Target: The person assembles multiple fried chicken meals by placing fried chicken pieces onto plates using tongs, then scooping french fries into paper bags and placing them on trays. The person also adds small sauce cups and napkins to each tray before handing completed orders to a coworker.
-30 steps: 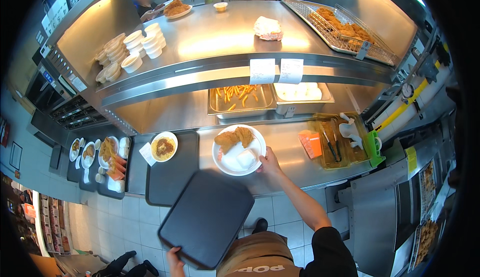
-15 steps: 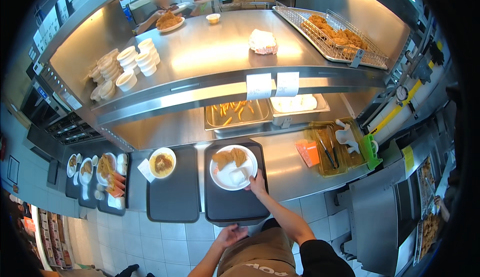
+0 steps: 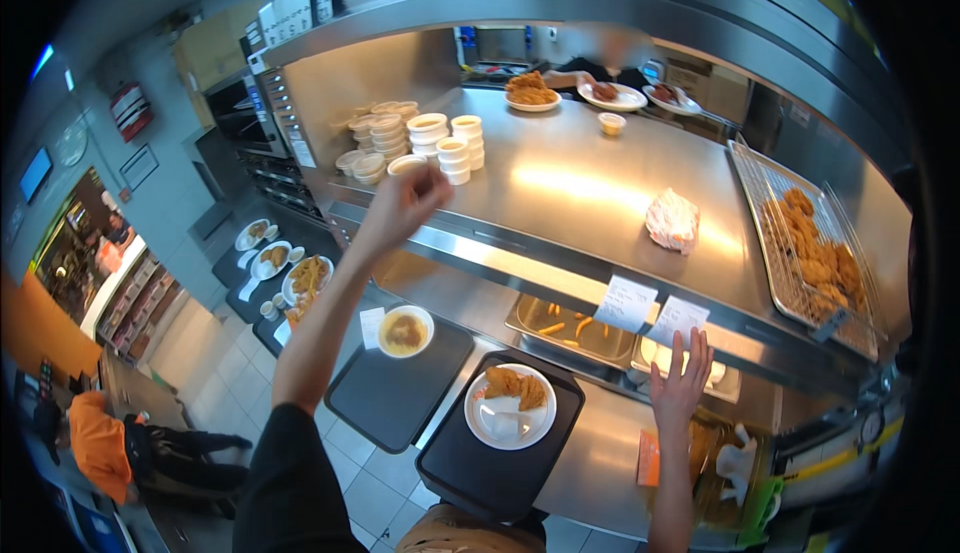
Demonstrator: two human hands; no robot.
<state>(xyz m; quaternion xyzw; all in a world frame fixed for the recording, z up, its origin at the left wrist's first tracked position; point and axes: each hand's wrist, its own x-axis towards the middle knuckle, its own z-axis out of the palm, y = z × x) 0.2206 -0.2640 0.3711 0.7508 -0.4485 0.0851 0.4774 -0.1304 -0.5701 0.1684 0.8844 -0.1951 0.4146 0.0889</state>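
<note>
My left hand [image 3: 402, 211] is raised to the upper steel shelf, fingers curled together beside a small white cup [image 3: 408, 164]. What the fingers hold, if anything, is hidden. Behind it stand stacks of white cups [image 3: 429, 136] and lidded tubs [image 3: 385, 133]. My right hand [image 3: 680, 385] is open, fingers spread, at the lower edge of a printed paper slip [image 3: 679, 321] hanging from the shelf front; whether it touches the paper I cannot tell. Below, a white plate [image 3: 489, 432] with fried chicken [image 3: 517, 388] and a white piece lies on a dark tray [image 3: 540, 458], clear of both hands.
A second dark tray [image 3: 400, 403] carries a bowl of food [image 3: 405, 333]. On the shelf are a wrapped item [image 3: 672, 221], a sauce cup [image 3: 612, 124] and a wire rack of chicken [image 3: 815, 263]. Across it, a person handles plates [image 3: 612, 100]. Fries [image 3: 575, 327] lie below.
My right hand has left the plate and risen to the paper slips. My left hand has reached up to the shelf cups. The view has swung left; more plates appear across the shelf.
</note>
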